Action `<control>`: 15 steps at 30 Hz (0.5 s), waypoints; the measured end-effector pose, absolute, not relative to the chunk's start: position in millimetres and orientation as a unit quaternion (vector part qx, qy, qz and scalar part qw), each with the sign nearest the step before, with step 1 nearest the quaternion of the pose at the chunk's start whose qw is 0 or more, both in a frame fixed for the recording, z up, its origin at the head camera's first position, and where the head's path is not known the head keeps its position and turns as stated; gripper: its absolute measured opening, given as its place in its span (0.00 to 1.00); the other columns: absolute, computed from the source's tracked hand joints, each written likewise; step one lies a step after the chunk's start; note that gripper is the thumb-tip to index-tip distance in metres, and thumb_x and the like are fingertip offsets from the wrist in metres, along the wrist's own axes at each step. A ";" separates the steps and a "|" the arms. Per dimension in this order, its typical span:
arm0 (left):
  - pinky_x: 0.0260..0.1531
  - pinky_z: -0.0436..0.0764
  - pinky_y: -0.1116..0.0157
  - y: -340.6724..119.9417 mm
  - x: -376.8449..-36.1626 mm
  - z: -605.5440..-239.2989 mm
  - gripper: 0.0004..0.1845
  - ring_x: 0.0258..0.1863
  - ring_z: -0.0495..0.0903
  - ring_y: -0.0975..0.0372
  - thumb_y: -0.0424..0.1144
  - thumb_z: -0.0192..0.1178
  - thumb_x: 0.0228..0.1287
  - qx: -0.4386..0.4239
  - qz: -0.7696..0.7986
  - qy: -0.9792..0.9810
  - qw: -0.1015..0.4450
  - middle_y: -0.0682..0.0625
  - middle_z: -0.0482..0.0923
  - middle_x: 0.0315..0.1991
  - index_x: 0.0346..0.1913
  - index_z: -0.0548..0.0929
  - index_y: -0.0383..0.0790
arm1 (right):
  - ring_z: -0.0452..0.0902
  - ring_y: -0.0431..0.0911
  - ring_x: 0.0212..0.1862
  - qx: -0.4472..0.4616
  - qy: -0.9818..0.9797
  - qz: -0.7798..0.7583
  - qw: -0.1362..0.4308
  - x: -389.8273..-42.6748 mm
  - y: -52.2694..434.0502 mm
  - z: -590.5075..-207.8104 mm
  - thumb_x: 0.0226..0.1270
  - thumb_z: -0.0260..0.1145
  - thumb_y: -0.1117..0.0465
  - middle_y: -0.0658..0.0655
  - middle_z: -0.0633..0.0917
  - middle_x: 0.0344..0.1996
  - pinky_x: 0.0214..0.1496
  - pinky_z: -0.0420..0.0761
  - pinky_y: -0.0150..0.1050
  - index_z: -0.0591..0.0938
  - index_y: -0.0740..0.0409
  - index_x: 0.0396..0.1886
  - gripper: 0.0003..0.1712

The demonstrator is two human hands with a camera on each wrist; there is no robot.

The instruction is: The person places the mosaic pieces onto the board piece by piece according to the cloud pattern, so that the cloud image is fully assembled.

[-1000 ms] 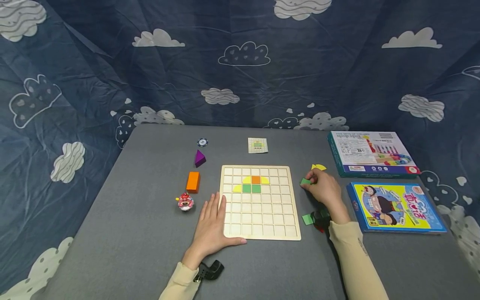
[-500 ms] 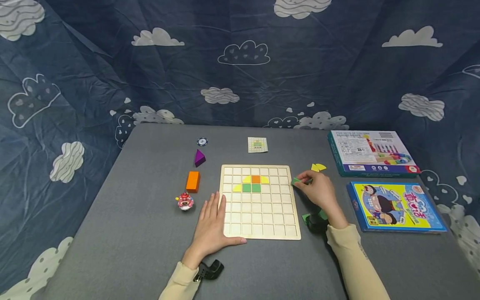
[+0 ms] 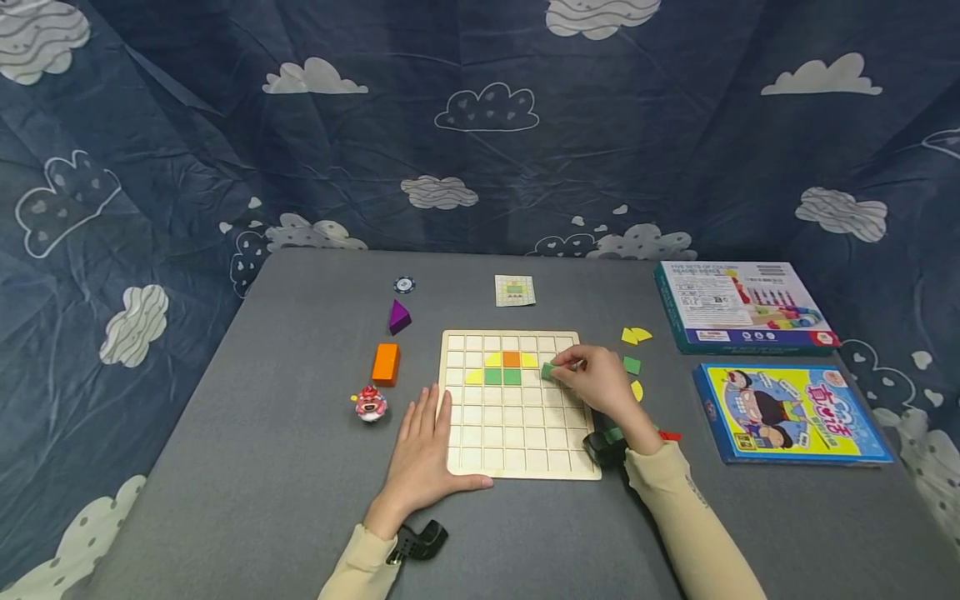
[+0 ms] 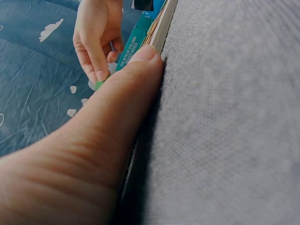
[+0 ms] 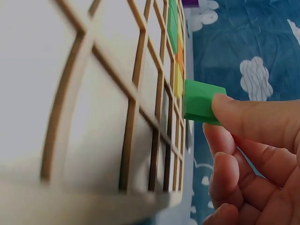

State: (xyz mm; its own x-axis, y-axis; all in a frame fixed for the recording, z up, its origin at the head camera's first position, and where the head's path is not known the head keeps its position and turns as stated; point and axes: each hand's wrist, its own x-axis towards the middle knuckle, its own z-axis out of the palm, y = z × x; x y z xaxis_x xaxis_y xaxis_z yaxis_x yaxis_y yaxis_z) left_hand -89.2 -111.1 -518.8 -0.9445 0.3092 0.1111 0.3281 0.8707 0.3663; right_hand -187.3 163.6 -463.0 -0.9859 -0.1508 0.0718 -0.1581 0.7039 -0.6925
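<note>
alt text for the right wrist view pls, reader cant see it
A right hand pinches a green tile over a wooden grid board. Green, orange and yellow pieces sit in its far cells; a blue cloud-print cloth shows behind.

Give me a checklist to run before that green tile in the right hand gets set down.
1. Right hand grip: ok, thumb and fingers pinch the green tile.
2. Left hand placement: ok, at the near left corner of the board.
3. Cell right of the seated green tiles: ok, empty.
4. Held tile seated in a cell: not ok, held off the board.
5. Match with the pattern card: cannot tell, its print is too small.
</note>
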 end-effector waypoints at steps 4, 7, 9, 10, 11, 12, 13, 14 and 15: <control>0.69 0.34 0.57 -111.1 -89.8 -518.7 0.73 0.73 0.35 0.51 0.80 0.59 0.34 -0.161 -0.190 -0.968 0.021 0.36 0.38 0.74 0.74 0.45 0.32 | 0.68 0.45 0.20 0.094 -0.923 0.373 -0.006 -188.2 155.7 -462.1 0.59 0.71 0.62 0.51 0.83 0.25 0.21 0.67 0.38 0.87 0.57 0.34 0.05; 0.69 0.34 0.57 -110.9 -89.9 -518.9 0.73 0.73 0.35 0.51 0.80 0.58 0.34 -0.161 -0.188 -0.969 0.019 0.36 0.38 0.74 0.74 0.45 0.32 | 0.69 0.45 0.22 0.097 -0.922 0.373 -0.013 -189.3 151.5 -461.6 0.59 0.70 0.61 0.50 0.83 0.25 0.23 0.68 0.38 0.88 0.57 0.35 0.05; 0.69 0.34 0.57 -110.8 -89.8 -519.1 0.73 0.73 0.34 0.51 0.81 0.58 0.34 -0.160 -0.189 -0.969 0.017 0.36 0.38 0.74 0.74 0.45 0.32 | 0.69 0.45 0.22 0.098 -0.922 0.374 -0.017 -189.8 149.5 -461.3 0.59 0.70 0.62 0.50 0.82 0.25 0.23 0.68 0.38 0.88 0.57 0.35 0.05; 0.69 0.34 0.57 -110.8 -89.7 -519.1 0.73 0.73 0.34 0.51 0.81 0.58 0.34 -0.160 -0.189 -0.969 0.016 0.36 0.38 0.74 0.74 0.45 0.32 | 0.69 0.45 0.23 0.100 -0.922 0.373 -0.018 -190.0 148.8 -461.3 0.59 0.70 0.62 0.50 0.82 0.25 0.24 0.67 0.38 0.88 0.57 0.35 0.05; 0.69 0.34 0.57 -110.7 -89.5 -519.2 0.73 0.73 0.34 0.51 0.81 0.57 0.34 -0.159 -0.189 -0.969 0.015 0.36 0.37 0.74 0.74 0.45 0.32 | 0.69 0.45 0.23 0.100 -0.923 0.372 -0.020 -190.2 148.2 -461.3 0.59 0.70 0.62 0.50 0.82 0.25 0.24 0.67 0.38 0.88 0.57 0.35 0.05; 0.69 0.34 0.57 -110.7 -89.4 -519.4 0.73 0.73 0.34 0.51 0.81 0.57 0.34 -0.159 -0.189 -0.969 0.015 0.36 0.37 0.74 0.74 0.45 0.32 | 0.69 0.45 0.24 0.099 -0.923 0.372 -0.021 -190.3 147.5 -461.5 0.59 0.70 0.62 0.50 0.82 0.25 0.25 0.67 0.39 0.88 0.57 0.35 0.05; 0.69 0.34 0.57 -110.7 -89.4 -519.5 0.73 0.73 0.34 0.51 0.81 0.57 0.34 -0.159 -0.189 -0.969 0.015 0.36 0.37 0.74 0.74 0.45 0.32 | 0.69 0.45 0.24 0.099 -0.923 0.371 -0.021 -190.5 147.0 -461.7 0.59 0.70 0.62 0.50 0.82 0.25 0.25 0.67 0.39 0.88 0.57 0.35 0.05; 0.69 0.34 0.57 -110.6 -89.5 -519.5 0.73 0.73 0.34 0.51 0.81 0.58 0.34 -0.159 -0.189 -0.969 0.016 0.36 0.37 0.74 0.74 0.45 0.32 | 0.69 0.45 0.24 0.100 -0.923 0.370 -0.022 -190.6 146.7 -462.1 0.59 0.70 0.62 0.50 0.82 0.25 0.26 0.68 0.39 0.88 0.57 0.35 0.05; 0.69 0.33 0.57 -110.7 -89.5 -519.5 0.73 0.73 0.34 0.51 0.81 0.58 0.34 -0.158 -0.188 -0.969 0.017 0.36 0.37 0.74 0.74 0.45 0.32 | 0.69 0.45 0.24 0.101 -0.924 0.369 -0.023 -190.7 146.5 -462.6 0.59 0.70 0.63 0.50 0.82 0.26 0.26 0.68 0.39 0.88 0.58 0.35 0.06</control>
